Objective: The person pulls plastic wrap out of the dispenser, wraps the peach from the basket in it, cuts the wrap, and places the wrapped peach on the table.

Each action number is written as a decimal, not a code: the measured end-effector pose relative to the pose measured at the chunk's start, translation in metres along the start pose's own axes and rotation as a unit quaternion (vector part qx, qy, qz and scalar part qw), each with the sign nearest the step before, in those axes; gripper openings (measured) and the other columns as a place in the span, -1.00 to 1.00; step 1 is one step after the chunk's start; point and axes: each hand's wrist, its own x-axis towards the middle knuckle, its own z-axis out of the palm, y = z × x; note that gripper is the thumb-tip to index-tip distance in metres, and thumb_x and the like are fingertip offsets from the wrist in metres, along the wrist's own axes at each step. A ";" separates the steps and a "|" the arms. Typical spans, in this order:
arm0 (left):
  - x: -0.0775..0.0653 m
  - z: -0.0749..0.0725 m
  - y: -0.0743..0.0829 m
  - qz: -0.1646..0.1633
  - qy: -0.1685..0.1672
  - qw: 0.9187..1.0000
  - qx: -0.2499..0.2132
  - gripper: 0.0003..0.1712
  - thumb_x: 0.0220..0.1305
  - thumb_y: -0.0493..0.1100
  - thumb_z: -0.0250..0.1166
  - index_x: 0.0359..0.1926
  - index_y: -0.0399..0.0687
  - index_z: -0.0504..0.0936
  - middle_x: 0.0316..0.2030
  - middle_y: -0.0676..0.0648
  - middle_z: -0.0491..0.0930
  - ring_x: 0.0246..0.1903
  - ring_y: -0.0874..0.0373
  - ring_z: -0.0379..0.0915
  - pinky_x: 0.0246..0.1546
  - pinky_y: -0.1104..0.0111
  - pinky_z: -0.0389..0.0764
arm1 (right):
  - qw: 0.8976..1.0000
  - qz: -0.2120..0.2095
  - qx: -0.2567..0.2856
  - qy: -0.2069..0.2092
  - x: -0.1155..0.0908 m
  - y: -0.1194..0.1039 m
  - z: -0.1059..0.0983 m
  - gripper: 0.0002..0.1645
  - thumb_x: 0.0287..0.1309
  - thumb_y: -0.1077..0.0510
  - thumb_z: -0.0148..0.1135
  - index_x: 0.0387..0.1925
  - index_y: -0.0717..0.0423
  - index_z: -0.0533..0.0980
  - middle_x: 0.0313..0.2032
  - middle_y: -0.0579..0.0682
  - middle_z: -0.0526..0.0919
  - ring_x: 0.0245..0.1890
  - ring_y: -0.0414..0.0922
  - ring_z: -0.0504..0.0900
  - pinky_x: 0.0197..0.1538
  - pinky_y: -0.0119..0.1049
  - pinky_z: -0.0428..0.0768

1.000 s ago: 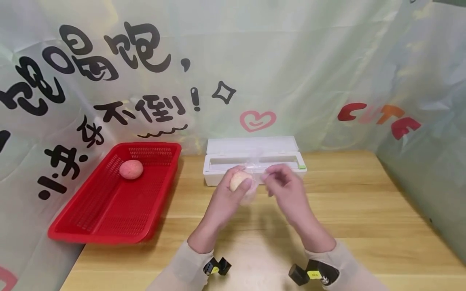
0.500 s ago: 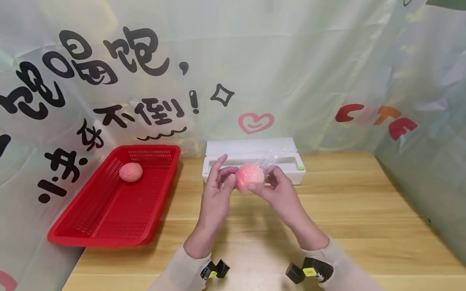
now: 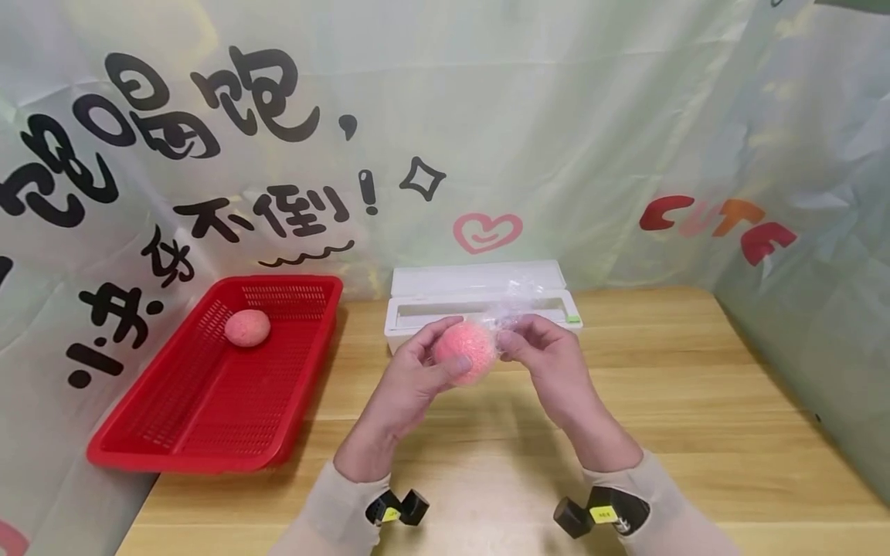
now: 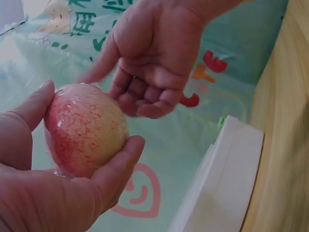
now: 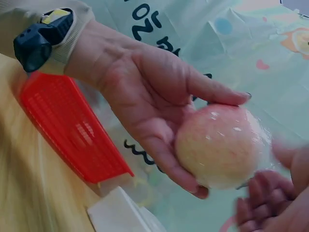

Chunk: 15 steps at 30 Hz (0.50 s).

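Observation:
A pink-and-cream peach (image 3: 467, 351), wrapped in clear cling film, is in my left hand (image 3: 417, 371), held between thumb and fingers above the table. In the left wrist view the film lies glossy over the peach (image 4: 87, 130). My right hand (image 3: 552, 359) is just to the right, its thumb and fingers pinching the gathered loose film (image 3: 514, 305) beside the fruit. In the right wrist view the right hand (image 5: 280, 198) is partly blurred at the lower right corner. Behind both hands stands a white cling film box (image 3: 406, 333) with its lid raised, partly hidden.
At the left, a red perforated basket (image 3: 229, 417) holds another pink peach (image 3: 248, 328). A green slider (image 3: 573, 318) sits at the right end of the box. The wooden table (image 3: 695, 432) meets printed cloth walls at the back and sides.
The peach was first in the left hand, then mainly in the right hand, and is now back in the left, with a pinker side showing. The right hand has shifted to the film.

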 end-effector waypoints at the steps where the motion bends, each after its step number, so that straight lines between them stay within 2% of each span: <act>1: 0.000 0.000 0.000 0.001 0.000 1.000 0.007 -0.15 0.27 -0.16 0.55 0.51 -0.13 0.38 0.33 -0.21 0.45 0.15 0.06 0.53 0.05 0.34 0.71 | 1.000 0.001 0.007 0.018 0.000 0.000 0.000 -0.91 0.36 0.34 0.35 -0.16 0.32 0.66 -0.35 -0.20 0.72 -0.29 -0.22 0.69 -0.06 -0.30 0.73; 2: -0.001 0.001 0.000 0.003 0.000 1.000 0.015 -0.13 0.25 -0.14 0.57 0.50 -0.12 0.39 0.32 -0.22 0.46 0.16 0.06 0.53 0.06 0.33 0.71 | 0.999 0.002 0.016 0.031 0.001 -0.001 0.000 -0.97 0.34 0.37 0.36 -0.22 0.30 0.68 -0.37 -0.21 0.72 -0.32 -0.23 0.68 -0.08 -0.32 0.73; 5: -0.001 0.002 -0.001 0.007 -0.001 1.000 0.029 -0.15 0.24 -0.12 0.58 0.48 -0.12 0.41 0.31 -0.22 0.49 0.16 0.04 0.54 0.06 0.31 0.71 | 0.997 0.001 0.050 0.055 0.002 -0.001 -0.001 -0.93 0.31 0.42 0.36 -0.29 0.25 0.69 -0.39 -0.18 0.73 -0.36 -0.24 0.68 -0.11 -0.33 0.73; 8: -0.002 0.003 0.000 0.009 0.005 0.999 0.049 -0.23 0.27 -0.18 0.55 0.45 -0.08 0.45 0.31 -0.20 0.50 0.20 0.01 0.52 0.09 0.29 0.70 | 0.998 0.001 0.053 0.037 0.001 -0.003 -0.003 -0.96 0.39 0.38 0.29 -0.21 0.31 0.64 -0.35 -0.15 0.70 -0.30 -0.21 0.66 -0.10 -0.32 0.73; 11: -0.003 0.004 0.001 0.009 0.013 0.996 0.086 -0.26 0.28 -0.24 0.52 0.43 -0.01 0.47 0.31 -0.15 0.51 0.25 -0.02 0.49 0.13 0.28 0.69 | 0.999 0.001 0.030 0.019 0.001 -0.005 -0.007 -0.88 0.49 0.26 0.21 -0.07 0.26 0.58 -0.25 -0.16 0.66 -0.20 -0.18 0.62 -0.09 -0.31 0.72; 13: -0.003 0.005 0.001 0.004 0.014 0.993 0.116 -0.26 0.26 -0.27 0.52 0.42 0.05 0.48 0.31 -0.12 0.51 0.26 -0.03 0.47 0.13 0.28 0.68 | 0.999 -0.003 0.023 0.042 0.002 -0.006 -0.008 -0.86 0.50 0.21 0.23 -0.09 0.23 0.61 -0.28 -0.17 0.64 -0.22 -0.19 0.60 -0.13 -0.33 0.70; 15: -0.004 0.006 0.002 -0.005 0.005 0.990 0.140 -0.24 0.23 -0.27 0.53 0.42 0.09 0.49 0.31 -0.10 0.50 0.25 -0.02 0.47 0.11 0.27 0.70 | 0.995 -0.011 0.046 0.086 0.004 -0.007 -0.008 -0.86 0.46 0.24 0.27 -0.16 0.27 0.67 -0.36 -0.17 0.65 -0.32 -0.22 0.59 -0.20 -0.36 0.68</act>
